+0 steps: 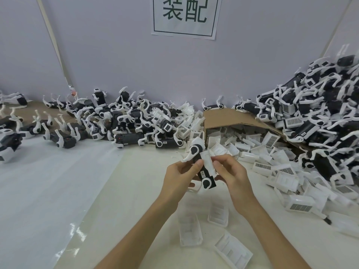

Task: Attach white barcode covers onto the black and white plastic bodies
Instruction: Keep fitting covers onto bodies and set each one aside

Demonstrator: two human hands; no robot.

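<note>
Bodies point(124, 121) lie along the back of the desk point(136, 181), against the wall point(116, 55), from left to centre. Right of them a box point(229, 117) lies on its side, with covers point(233, 140) in and before it. A heap point(314, 105) rises on its right. Mid-desk the left hand point(178, 175) grips a body point(202, 171) and the right hand point(231, 173) a cover point(208, 162) on it. Three loose covers point(190, 232) lie nearer.

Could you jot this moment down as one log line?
left hand grips black-and-white plastic body | right hand holds white plastic barcode cover against it

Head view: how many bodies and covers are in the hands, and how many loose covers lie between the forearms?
body, in left hand: 1
cover, in right hand: 1
loose covers: 3
total: 5
</note>
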